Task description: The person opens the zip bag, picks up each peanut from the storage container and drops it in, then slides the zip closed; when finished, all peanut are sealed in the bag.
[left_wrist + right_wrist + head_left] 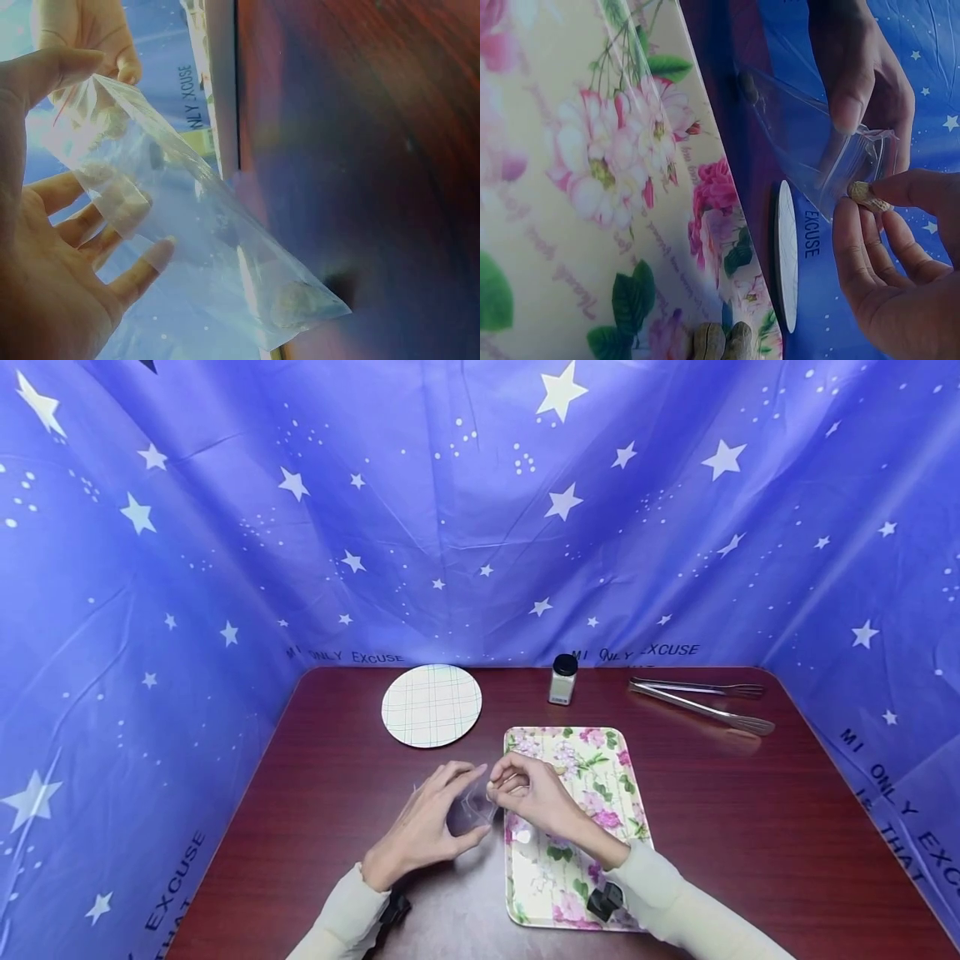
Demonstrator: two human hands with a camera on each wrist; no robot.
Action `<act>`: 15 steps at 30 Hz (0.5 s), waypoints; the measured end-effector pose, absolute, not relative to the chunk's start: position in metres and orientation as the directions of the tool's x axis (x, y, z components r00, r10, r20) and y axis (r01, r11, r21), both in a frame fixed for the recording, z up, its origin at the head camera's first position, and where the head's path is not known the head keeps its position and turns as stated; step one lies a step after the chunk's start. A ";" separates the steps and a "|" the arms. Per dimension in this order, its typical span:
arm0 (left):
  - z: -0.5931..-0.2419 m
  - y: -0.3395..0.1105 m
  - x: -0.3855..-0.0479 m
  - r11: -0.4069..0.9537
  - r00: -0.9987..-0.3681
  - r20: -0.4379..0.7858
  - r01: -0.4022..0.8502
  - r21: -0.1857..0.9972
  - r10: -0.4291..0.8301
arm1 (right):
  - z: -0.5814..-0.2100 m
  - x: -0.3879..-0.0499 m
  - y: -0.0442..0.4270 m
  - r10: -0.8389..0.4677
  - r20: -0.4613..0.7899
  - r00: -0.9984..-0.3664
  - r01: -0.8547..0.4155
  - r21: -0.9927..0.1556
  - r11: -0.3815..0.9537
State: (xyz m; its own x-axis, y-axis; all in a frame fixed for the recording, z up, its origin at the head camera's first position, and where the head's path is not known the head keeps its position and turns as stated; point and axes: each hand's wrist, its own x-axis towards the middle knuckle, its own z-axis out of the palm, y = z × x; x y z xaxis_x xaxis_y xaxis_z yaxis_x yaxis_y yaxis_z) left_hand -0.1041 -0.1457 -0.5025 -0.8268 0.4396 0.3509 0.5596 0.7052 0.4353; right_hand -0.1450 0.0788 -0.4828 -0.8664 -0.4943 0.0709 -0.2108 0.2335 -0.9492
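My left hand (427, 822) holds a clear plastic bag (214, 217) near its mouth, its thumb at the top edge and its fingers spread against the film. Down in the bag's bottom corner lies a peanut (296, 301). Between thumb and fingertips, my right hand (538, 797) pinches another unshelled peanut (866, 196) right at the bag's mouth, above the left edge of a floral tray (558, 852). At least two peanuts (709, 341) rest on that tray, partly cut off in the right wrist view.
Behind my left hand lies a round white board with grid lines (432, 706). A small jar with a black lid (563, 679) stands behind the tray. Metal tongs (697, 702) lie at the back right of the dark red table (765, 827). A starry blue curtain (480, 510) encloses it.
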 end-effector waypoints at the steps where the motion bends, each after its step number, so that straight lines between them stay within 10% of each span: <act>1: -0.502 -0.145 -0.104 0.705 -0.827 0.351 0.560 0.435 0.440 | -0.482 -0.145 0.079 -0.493 0.068 -0.868 -0.208 -0.949 0.237; 15: -0.502 -0.144 -0.105 0.688 -0.830 0.347 0.557 0.465 0.437 | -0.481 -0.142 0.081 -0.508 0.100 -0.856 -0.237 -0.948 0.211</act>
